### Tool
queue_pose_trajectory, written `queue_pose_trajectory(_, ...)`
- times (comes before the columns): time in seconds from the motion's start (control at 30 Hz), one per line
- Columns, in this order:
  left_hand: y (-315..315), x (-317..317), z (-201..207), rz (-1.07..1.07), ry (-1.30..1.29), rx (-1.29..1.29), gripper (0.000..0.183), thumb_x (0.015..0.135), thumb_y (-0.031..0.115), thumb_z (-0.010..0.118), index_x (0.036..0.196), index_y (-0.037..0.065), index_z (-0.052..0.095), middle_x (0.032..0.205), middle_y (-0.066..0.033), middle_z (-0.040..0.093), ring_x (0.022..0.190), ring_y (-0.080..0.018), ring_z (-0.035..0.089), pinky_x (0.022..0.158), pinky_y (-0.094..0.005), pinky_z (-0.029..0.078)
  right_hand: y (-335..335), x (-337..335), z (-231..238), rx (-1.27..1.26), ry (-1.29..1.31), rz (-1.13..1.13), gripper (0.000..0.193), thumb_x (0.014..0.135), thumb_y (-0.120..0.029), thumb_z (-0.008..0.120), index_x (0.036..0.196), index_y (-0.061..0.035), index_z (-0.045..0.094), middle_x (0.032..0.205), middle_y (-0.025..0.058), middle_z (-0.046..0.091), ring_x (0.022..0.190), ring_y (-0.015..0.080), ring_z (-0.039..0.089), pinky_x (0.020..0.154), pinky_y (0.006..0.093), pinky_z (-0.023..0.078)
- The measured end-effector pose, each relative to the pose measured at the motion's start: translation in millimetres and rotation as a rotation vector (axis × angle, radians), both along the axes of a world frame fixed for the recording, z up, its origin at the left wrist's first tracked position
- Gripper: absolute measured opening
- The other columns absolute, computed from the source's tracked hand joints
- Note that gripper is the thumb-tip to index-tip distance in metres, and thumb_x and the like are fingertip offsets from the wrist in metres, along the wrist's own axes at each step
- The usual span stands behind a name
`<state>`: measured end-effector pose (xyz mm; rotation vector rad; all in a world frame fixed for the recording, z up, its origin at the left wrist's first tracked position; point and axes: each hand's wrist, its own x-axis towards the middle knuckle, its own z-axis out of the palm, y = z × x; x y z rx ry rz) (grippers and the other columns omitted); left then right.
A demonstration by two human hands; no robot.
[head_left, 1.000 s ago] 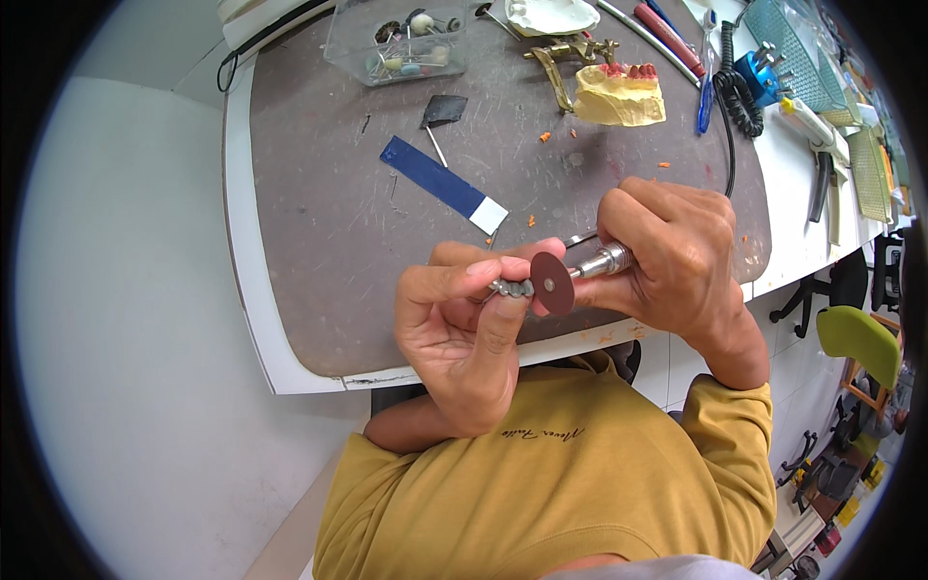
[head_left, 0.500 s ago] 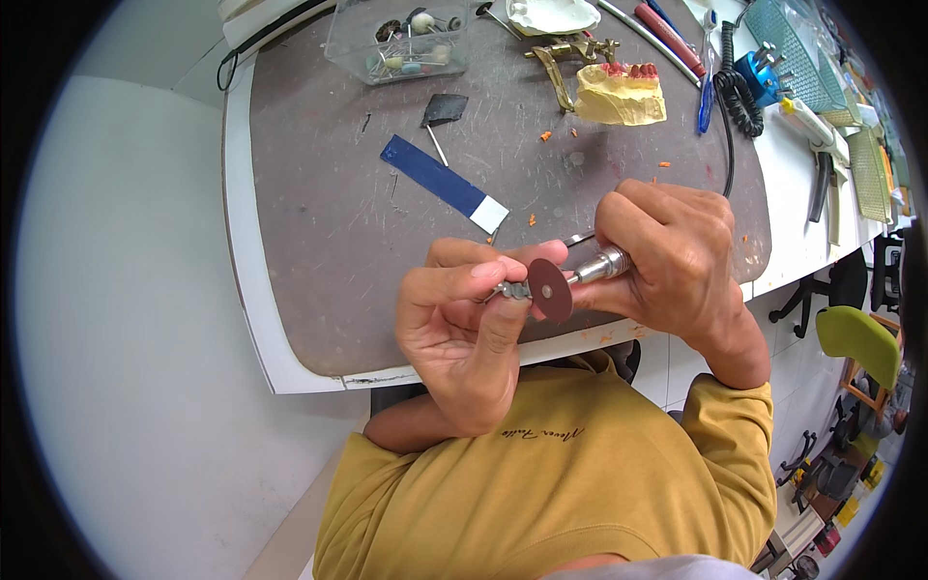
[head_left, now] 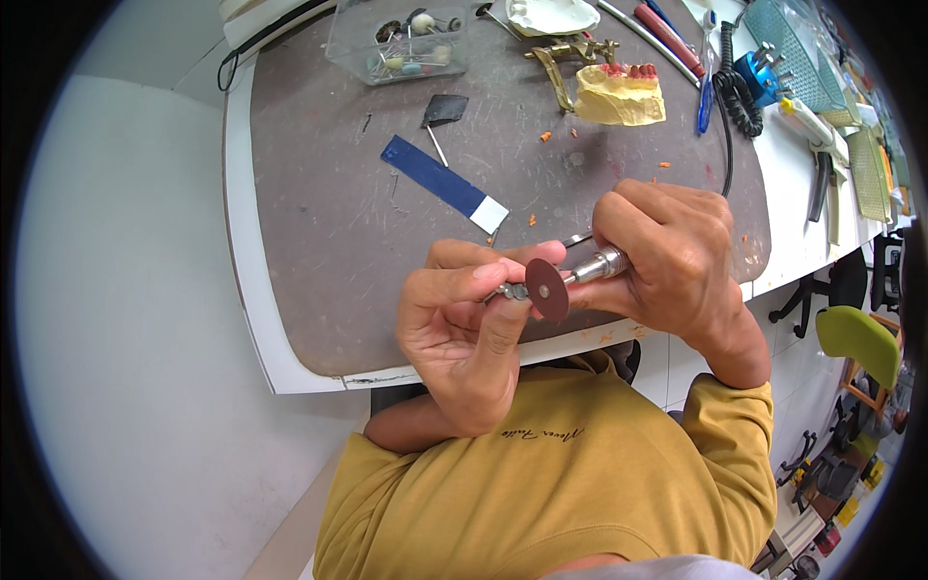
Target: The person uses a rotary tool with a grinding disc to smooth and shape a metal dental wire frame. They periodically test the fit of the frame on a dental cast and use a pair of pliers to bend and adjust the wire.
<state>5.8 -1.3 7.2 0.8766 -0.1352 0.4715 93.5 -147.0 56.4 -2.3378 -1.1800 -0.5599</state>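
Observation:
Between the thumb and fingers of my left hand (head_left: 464,324) is a small grey metal dental bridge (head_left: 514,290), partly covered by the fingertips. My right hand (head_left: 667,256) grips a silver rotary handpiece (head_left: 601,264) that points left. On the handpiece's tip sits a round reddish-brown cutting disc (head_left: 547,290), right beside the bridge; whether the two touch I cannot tell. Both hands are close together over the front edge of the bench.
On the brown bench mat (head_left: 319,242) lie a blue strip with a white end (head_left: 430,179) and a black scrap (head_left: 445,109). Farther back are a clear box of burs (head_left: 396,43), a yellow plaster model (head_left: 621,97) and a brass articulator (head_left: 551,77). A blue bur stand (head_left: 757,79) is at right.
The handpiece and its disc have shifted very slightly left. The bridge is tilted a little differently in my left fingers. The things on the bench have not moved.

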Motion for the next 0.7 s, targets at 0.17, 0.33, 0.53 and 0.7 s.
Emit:
queue_pose_trajectory(0.17,1.4,-0.6,-0.7,-0.001,-0.004,-0.003,0.023,0.089,-0.009,0.057,0.109,0.002,0.052,0.105,-0.0132,0.053,0.102,-0.0376,0.065,0.075,-0.0333,0.063,-1.2,-0.1,0.2,-0.006,0.007,-0.006,0.061,0.062,-0.060,0.077,0.055,-0.0112,0.041,0.048,-0.0018,0.036,0.037,0.0133,0.044,0.037,0.0267,0.036)
queue_pose_trajectory(0.33,0.8,-0.1,1.1,-0.012,0.008,0.014,0.024,0.090,-0.007,0.058,0.111,0.003,0.051,0.105,-0.0120,0.053,0.103,-0.0357,0.065,0.077,-0.0333,0.061,-0.2,-0.1,1.2,0.000,0.001,0.001,0.062,0.061,-0.060,0.077,0.055,-0.0112,0.041,0.048,-0.0017,0.036,0.037,0.0135,0.044,0.037,0.0265,0.036)
queue_pose_trajectory(0.53,2.9,-1.4,1.0,-0.047,0.016,0.028,0.026,0.093,0.002,0.058,0.117,0.007,0.049,0.104,-0.0069,0.052,0.106,-0.0286,0.064,0.092,-0.0368,0.055,-1.2,-1.0,-0.4,0.005,0.009,-0.027,0.061,0.062,-0.060,0.077,0.056,-0.0112,0.041,0.048,-0.0016,0.036,0.038,0.0133,0.045,0.037,0.0265,0.037)
queue_pose_trajectory(0.7,3.1,-1.9,1.2,-0.050,0.015,0.030,0.027,0.093,0.002,0.058,0.118,0.007,0.048,0.105,-0.0069,0.052,0.106,-0.0284,0.063,0.093,-0.0370,0.055,-0.8,-0.7,1.4,0.000,0.007,-0.011,0.061,0.062,-0.060,0.077,0.056,-0.0112,0.041,0.048,-0.0017,0.036,0.038,0.0134,0.045,0.038,0.0265,0.037)
